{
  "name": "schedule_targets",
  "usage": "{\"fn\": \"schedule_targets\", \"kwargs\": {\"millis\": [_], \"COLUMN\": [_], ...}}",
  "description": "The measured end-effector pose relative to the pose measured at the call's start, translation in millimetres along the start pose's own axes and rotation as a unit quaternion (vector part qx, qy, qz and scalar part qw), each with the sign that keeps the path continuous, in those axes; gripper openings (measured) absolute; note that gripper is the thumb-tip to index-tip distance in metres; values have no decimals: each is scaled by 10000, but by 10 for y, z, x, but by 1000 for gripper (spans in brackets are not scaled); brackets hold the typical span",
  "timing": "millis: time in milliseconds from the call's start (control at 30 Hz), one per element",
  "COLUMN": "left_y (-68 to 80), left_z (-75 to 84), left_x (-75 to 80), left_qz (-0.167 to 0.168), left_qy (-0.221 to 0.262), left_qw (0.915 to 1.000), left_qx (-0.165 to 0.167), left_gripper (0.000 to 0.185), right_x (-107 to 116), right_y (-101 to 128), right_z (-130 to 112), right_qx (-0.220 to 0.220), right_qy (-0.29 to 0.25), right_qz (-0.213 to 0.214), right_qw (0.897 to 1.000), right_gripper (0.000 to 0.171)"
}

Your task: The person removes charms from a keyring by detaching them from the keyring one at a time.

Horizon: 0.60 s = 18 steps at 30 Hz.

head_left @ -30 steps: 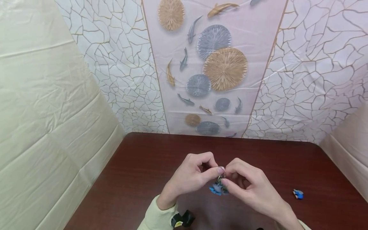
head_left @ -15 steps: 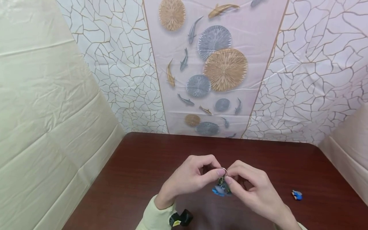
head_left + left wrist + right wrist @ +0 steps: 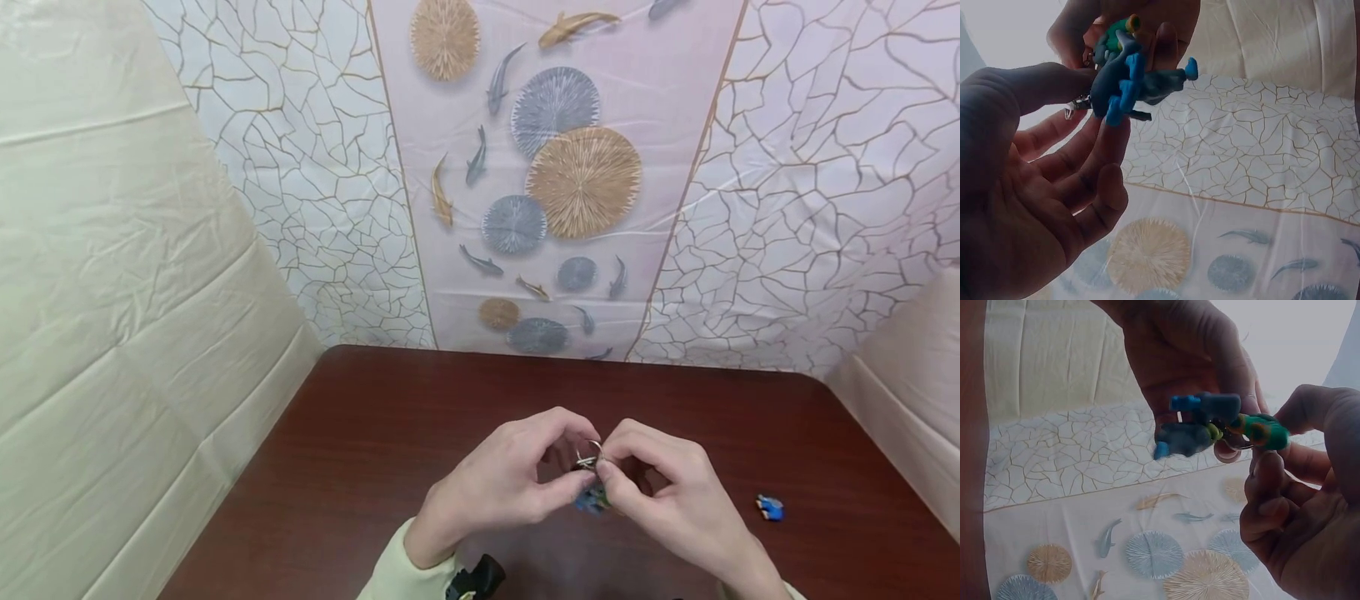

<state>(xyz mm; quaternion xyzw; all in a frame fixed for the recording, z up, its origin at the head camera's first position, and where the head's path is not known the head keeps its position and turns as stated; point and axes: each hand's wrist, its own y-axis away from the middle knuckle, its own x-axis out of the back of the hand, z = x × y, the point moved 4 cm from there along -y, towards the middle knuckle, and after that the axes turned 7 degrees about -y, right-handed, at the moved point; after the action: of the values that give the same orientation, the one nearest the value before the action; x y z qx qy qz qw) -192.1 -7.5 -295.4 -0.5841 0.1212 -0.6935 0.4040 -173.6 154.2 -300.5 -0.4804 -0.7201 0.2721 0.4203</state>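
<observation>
Pinching from both sides, the left hand (image 3: 504, 483) and the right hand (image 3: 660, 492) meet fingertip to fingertip above the tabletop (image 3: 360, 450), each with thumb and forefinger curled onto a small metal key ring (image 3: 589, 455) held between them. A blue and grey toy figure (image 3: 1135, 84) hangs from the ring just below the fingertips, tucked between the two hands and mostly hidden by them in the head view. In the left wrist view the figure lies against the left hand's fingers, with a green and yellow piece (image 3: 1117, 34) above it, close to the right hand's fingers. The right wrist view shows the green piece (image 3: 1266, 430) by the right thumb and the blue-grey figure (image 3: 1194, 428) in front of the left hand's palm. The other fingers of both hands are loosely bent.

Well off to the right of the right hand, a small blue object (image 3: 769, 507) lies alone on the tabletop. Beyond the hands, past the tabletop's far edge, hangs a patterned cloth backdrop (image 3: 555, 167) printed with fish and round fans.
</observation>
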Motion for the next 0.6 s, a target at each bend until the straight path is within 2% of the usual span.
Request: {"fn": "schedule_targets", "kwargs": {"millis": [167,400,600], "left_y": [7,-3,-14], "left_z": [13,31,34], "left_x": [8,15,-14], "left_qz": [66,461,583], "left_qy": [-210,-1049,-1162], "left_qw": [9996,9924,9897], "left_qx": [-175,-453,-606], "left_gripper": [26,28,27], "right_x": [6,18,43], "right_y": [3,3,3], "right_z": [4,6,-12], "right_qx": [-173,-476,-978], "right_qy": [90,-99,-229], "right_qz": [50,122,228], "right_qw": [9998,9987,9947], "right_gripper": [41,38,34]}}
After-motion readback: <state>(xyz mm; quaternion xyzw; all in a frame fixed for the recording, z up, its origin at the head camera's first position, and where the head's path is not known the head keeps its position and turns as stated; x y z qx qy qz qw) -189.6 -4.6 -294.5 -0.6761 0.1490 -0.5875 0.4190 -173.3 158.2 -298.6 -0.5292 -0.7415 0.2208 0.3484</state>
